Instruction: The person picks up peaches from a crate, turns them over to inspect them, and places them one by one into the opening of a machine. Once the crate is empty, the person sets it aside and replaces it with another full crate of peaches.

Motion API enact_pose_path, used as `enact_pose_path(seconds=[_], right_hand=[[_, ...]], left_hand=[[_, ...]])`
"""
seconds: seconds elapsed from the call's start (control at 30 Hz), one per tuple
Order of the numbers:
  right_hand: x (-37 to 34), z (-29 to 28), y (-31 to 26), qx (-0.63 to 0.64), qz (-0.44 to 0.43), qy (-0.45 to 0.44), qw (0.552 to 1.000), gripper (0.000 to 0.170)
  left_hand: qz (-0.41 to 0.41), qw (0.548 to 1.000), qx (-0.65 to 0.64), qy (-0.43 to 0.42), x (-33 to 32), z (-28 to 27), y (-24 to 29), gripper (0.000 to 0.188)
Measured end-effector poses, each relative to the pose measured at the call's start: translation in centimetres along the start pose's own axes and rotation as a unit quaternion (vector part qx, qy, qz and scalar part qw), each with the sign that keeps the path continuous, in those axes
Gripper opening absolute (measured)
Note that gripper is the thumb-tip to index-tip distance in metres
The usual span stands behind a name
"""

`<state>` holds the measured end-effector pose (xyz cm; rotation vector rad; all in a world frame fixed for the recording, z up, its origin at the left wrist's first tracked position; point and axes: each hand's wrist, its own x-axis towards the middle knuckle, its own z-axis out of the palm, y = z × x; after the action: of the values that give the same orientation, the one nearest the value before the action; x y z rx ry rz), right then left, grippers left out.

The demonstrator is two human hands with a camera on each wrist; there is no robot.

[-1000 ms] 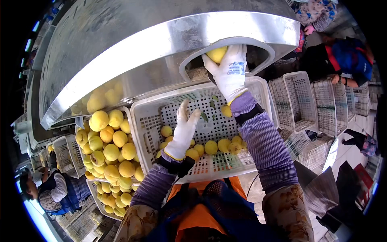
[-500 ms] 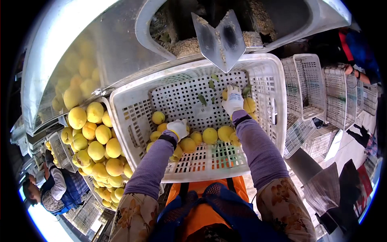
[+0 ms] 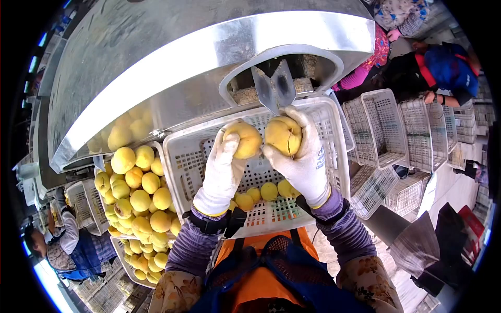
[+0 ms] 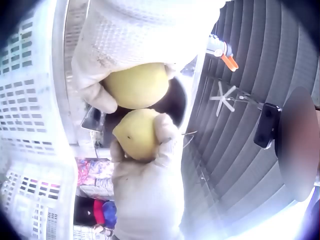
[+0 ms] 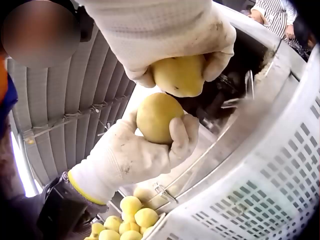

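A round yellow fruit with smooth skin (image 3: 246, 141) sits in the white-gloved left hand (image 3: 219, 172), whose grip is closed round it, the thumb on the near side. Just beside it, a second yellow fruit with a dark crack down its skin (image 3: 282, 135) is held in the white-gloved right hand (image 3: 307, 169); that grip too is full, fingers curled round the far side and thumb below. In the head view a narrow gap parts the two fruits.

Both are held up over a large white plastic crate with perforated walls (image 3: 337, 143), in line with its far half. Inside the crate a row of smaller-looking yellow fruits (image 3: 269, 191) lies along the near edge, partly hidden by the forearms in purple striped sleeves (image 3: 350, 232).

Just past the crate's far edge, a V-shaped metal spout (image 3: 285, 86) juts from the oval opening of a big grey metal housing (image 3: 209, 47).

Beside the crate's left edge stands a heap of yellow fruits (image 3: 140, 200) in another white crate. Off the right edge are stacked, dirty white slatted crates (image 3: 386, 125), and beyond them a person in blue, black and red (image 3: 450, 70). Another person (image 3: 73, 242) is at far left.
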<state>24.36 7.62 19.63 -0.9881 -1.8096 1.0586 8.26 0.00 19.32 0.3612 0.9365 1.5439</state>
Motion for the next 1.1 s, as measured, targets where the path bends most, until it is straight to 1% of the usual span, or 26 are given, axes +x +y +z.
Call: enact_pose_path(seconds=[0.03,0.07,0.1,0.17,0.2,0.3,0.33,0.37,0.43,0.47,0.53,0.57,0.6,0.63,0.67,0.7,0.73,0.77,0.8,0.83,0.87,0.9,0.93,0.97,1.03,1.1], right_hand=[[1.5,-0.3,-1.1,-0.075,-0.071,0.037,0.994,0.072],[3.1,-0.3,-1.5,-0.149,-0.139,0.074,0.976,0.072],[4.3,0.8,0.4,-0.207,-0.114,0.088,0.968,0.073],[5.8,3.3,4.3,-0.260,-0.073,0.129,0.954,0.072],[6.6,3.5,4.2,-0.293,-0.109,0.135,0.940,0.071],[8.2,4.4,4.9,-0.300,-0.097,0.142,0.939,0.068],[9.2,4.8,5.3,-0.300,-0.097,0.146,0.938,0.068],[10.4,5.3,5.4,-0.306,-0.105,0.171,0.931,0.066],[12.4,5.5,4.9,-0.305,-0.086,0.148,0.937,0.062],[12.8,4.9,3.9,-0.292,-0.105,0.140,0.940,0.055],[14.1,2.7,-0.2,-0.290,-0.006,-0.007,0.957,0.053],[14.2,1.9,-1.2,-0.286,0.047,-0.075,0.954,0.052],[12.9,1.7,0.3,-0.232,-0.069,0.033,0.970,0.051],[11.1,1.6,-0.5,-0.080,-0.136,0.139,0.978,0.066],[8.7,0.6,-2.2,-0.035,-0.159,0.131,0.978,0.076],[5.2,0.6,-1.1,-0.151,-0.188,0.122,0.963,0.089],[2.7,1.1,-1.8,-0.136,-0.148,0.078,0.976,0.098],[0.8,2.4,-1.2,-0.117,-0.130,0.054,0.983,0.102],[0.2,3.0,-1.7,-0.112,-0.107,0.056,0.986,0.099],[0.0,3.3,-1.9,-0.108,-0.087,0.059,0.989,0.095],[0.4,3.1,-1.1,-0.090,-0.064,0.053,0.992,0.085],[1.3,2.9,-0.6,-0.105,-0.072,0.067,0.990,0.081],[2.4,2.6,-0.1,-0.118,-0.080,0.082,0.987,0.078],[3.4,2.5,0.3,-0.130,-0.085,0.096,0.983,0.075],[5.7,3.1,2.7,-0.225,-0.083,0.117,0.964,0.073],[8.0,4.1,4.8,-0.288,-0.145,0.130,0.938,0.076]], left_hand=[[0.032,0.999,0.017,0.019,-0.1,0.9,0.9,0.060],[0.041,0.998,0.018,0.032,0.1,0.8,1.0,0.059],[0.024,0.998,0.030,0.041,0.1,0.2,0.9,0.058],[-0.008,0.997,0.053,0.063,0.1,-1.4,0.1,0.057],[-0.033,0.995,0.064,0.075,-0.3,-1.7,-0.2,0.055],[-0.034,0.988,0.143,0.057,-1.2,-1.4,-0.2,0.060],[-0.031,0.992,0.117,0.041,-0.8,-1.1,-0.1,0.061],[-0.028,0.995,0.092,0.027,-0.5,-0.8,0.1,0.061],[-0.032,0.998,0.050,0.004,-0.2,-0.9,0.4,0.062],[-0.033,0.999,0.031,-0.008,0.4,-1.0,0.6,0.061],[-0.035,0.999,-0.026,-0.028,1.2,-0.7,0.6,0.057],[-0.042,0.998,-0.041,-0.014,1.2,-0.5,0.5,0.055],[-0.045,0.998,-0.054,-0.002,1.6,-0.4,0.5,0.053],[-0.045,0.996,-0.070,0.008,2.1,-0.5,0.5,0.051],[-0.037,0.995,-0.097,-0.006,2.3,-0.8,0.5,0.046],[-0.036,0.994,-0.100,-0.001,2.4,-0.8,0.3,0.046],[-0.036,0.994,-0.102,0.007,2.5,-0.8,0.0,0.046],[-0.042,0.994,-0.102,0.014,2.4,-0.8,-0.4,0.045],[-0.028,0.992,-0.126,0.001,1.4,2.1,0.5,0.044],[-0.028,0.990,-0.134,0.010,1.4,1.7,0.1,0.045],[-0.024,0.989,-0.144,0.020,1.5,0.9,-0.4,0.047],[-0.018,0.988,-0.153,0.031,1.6,0.3,-0.6,0.048],[0.008,0.992,-0.108,0.063,1.7,0.0,-0.6,0.049],[0.009,0.991,-0.080,0.104,1.5,-0.9,-0.9,0.049],[0.010,0.982,-0.026,0.188,1.0,-3.6,-2.0,0.049],[-0.014,0.966,0.048,0.255,0.7,-6.4,-3.4,0.049]])
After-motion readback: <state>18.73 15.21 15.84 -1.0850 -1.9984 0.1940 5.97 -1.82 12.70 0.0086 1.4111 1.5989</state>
